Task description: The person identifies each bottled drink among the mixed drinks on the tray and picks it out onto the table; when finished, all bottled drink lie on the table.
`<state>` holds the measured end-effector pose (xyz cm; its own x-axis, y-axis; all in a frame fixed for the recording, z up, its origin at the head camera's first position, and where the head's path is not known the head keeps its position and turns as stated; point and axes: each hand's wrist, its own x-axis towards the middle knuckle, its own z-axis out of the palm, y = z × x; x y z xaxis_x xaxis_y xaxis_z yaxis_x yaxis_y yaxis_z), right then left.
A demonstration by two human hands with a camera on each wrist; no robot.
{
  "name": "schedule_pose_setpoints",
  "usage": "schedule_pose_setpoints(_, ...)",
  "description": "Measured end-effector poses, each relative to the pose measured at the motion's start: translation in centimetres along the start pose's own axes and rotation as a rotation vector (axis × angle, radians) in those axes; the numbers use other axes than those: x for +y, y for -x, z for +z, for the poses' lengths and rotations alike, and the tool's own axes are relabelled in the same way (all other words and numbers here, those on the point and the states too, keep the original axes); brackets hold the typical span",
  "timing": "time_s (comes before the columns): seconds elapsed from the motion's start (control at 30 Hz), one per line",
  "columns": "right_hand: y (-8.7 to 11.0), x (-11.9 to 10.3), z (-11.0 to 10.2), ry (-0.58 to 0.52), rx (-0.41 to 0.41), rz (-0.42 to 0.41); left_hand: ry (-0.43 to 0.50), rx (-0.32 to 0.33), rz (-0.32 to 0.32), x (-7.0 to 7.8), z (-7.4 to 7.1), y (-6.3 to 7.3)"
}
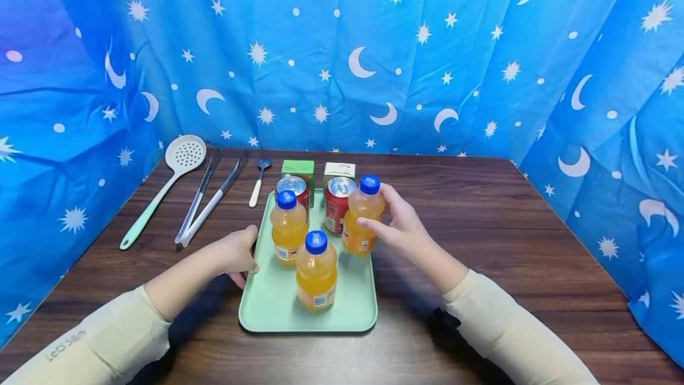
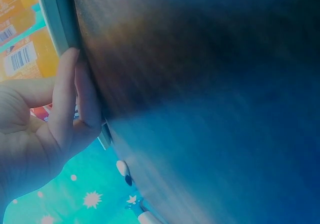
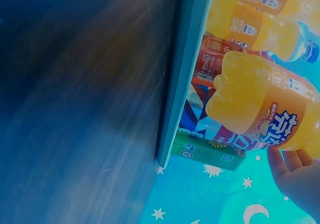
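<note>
My left hand (image 1: 238, 253) pinches the left rim of a light green tray (image 1: 267, 308); in the left wrist view the thumb lies inside the rim and the fingers outside. My right hand (image 1: 403, 227) grips an orange soda bottle (image 1: 357, 227) with a blue cap, over the tray's right side. In the right wrist view that bottle (image 3: 250, 92) is tilted, its base showing above the rim. On the tray stand a second orange soda bottle (image 1: 288, 224) at left and a third (image 1: 316, 278) near the front. Behind them are two red cans, one left (image 1: 299, 186) and one right (image 1: 333, 210).
A green carton (image 1: 299, 168) and a pale-topped carton (image 1: 339, 169) stand at the tray's far end. Left of the tray lie a small spoon (image 1: 256, 189), tongs (image 1: 205, 210) and a slotted skimmer (image 1: 155, 204) on the dark wooden table (image 1: 507, 236). A blue patterned curtain (image 1: 331, 28) surrounds it.
</note>
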<state>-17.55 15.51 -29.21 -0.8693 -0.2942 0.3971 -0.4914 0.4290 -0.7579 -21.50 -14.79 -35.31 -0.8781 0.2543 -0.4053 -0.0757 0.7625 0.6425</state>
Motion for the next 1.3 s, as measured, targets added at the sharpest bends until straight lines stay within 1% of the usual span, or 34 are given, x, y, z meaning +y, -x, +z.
schedule_pose_setpoints(0.23, -0.12, 0.92, -0.19, -0.007, 0.004, 0.035, 0.003, 0.004, 0.005, 0.03, -0.07, 0.03)
schedule_pose_setpoints(0.57, 0.09, 0.32, -0.45, -0.004, 0.009, 0.052, 0.001, 0.008, 0.003, 0.11, -0.11, 0.29)
schedule_pose_setpoints(0.77, 0.27, 0.61, -0.48, -0.012, 0.014, 0.061, 0.005, 0.01, 0.006, 0.13, 0.0, 0.23)
schedule_pose_setpoints(1.0, 0.46, 0.71, -0.61, -0.019, 0.022, 0.052, 0.003, 0.009, -0.009, 0.15, 0.12, 0.27)
schedule_pose_setpoints(1.3, 0.59, 0.96, -0.73, -0.019, 0.04, 0.062, 0.005, 0.009, -0.003, 0.16, 0.16, 0.25)
